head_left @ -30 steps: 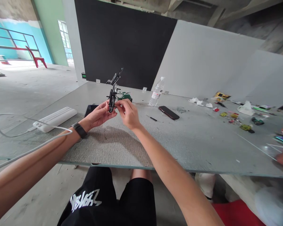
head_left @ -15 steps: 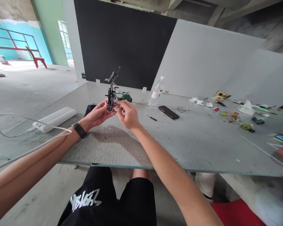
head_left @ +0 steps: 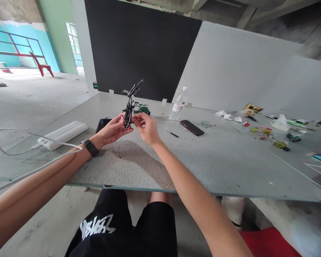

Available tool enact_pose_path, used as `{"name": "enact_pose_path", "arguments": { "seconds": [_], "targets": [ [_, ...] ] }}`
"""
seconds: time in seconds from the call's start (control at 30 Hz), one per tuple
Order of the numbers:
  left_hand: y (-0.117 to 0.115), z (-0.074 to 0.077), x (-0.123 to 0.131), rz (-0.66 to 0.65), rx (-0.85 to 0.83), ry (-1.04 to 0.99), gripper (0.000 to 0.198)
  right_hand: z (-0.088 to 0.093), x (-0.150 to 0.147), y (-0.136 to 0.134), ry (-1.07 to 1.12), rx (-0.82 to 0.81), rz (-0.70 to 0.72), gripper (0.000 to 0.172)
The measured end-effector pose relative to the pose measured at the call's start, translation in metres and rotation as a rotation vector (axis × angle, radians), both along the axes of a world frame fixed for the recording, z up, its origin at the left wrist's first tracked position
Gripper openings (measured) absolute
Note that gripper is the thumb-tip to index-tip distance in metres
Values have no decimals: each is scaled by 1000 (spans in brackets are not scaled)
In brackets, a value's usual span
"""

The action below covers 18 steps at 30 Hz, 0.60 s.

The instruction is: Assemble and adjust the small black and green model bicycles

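A small black model bicycle [head_left: 128, 107] is held up over the table, its wheel towards me and its handlebars tilted up to the right. My left hand [head_left: 113, 127], with a dark watch on the wrist, grips it low by the wheel between thumb and fingers. From the other side my right hand [head_left: 147, 127] pinches at the wheel's right edge; the small part between those fingertips is hidden. Just behind stands a green model vehicle [head_left: 143, 110], partly covered by the bicycle and my fingers. Beneath my left wrist lies a dark, flat phone-like thing [head_left: 103, 124].
A white power bank [head_left: 64, 135] with a looping cable sits at left. To the right are a thin screwdriver-like tool [head_left: 173, 134], a phone [head_left: 192, 127] and a water bottle [head_left: 178, 103]. Several small coloured parts [head_left: 267, 134] lie farther right, near another person's hand.
The model bicycle has turned and leaned slightly to the right, showing more of its wheel. Both hands have shifted a little to the right with it.
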<state>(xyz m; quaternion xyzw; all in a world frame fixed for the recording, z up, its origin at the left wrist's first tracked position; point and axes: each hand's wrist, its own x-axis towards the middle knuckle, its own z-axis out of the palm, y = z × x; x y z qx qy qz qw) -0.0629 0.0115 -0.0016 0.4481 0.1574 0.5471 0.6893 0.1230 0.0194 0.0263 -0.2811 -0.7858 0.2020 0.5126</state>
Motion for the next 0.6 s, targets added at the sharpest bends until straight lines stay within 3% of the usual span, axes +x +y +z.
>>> {"name": "enact_pose_path", "arguments": {
  "seconds": [0.2, 0.43, 0.6],
  "targets": [
    [2, -2, 0, -16, 3, 2, 32, -4, 0, 5, 98, -186, 149, 35],
    [4, -6, -2, -41, 2, 7, 37, -9, 3, 14, 132, -194, 185, 43],
    [4, -7, -1, -45, 9, -3, 36, -10, -1, 13, 175, -287, 232, 43]
  ]
}}
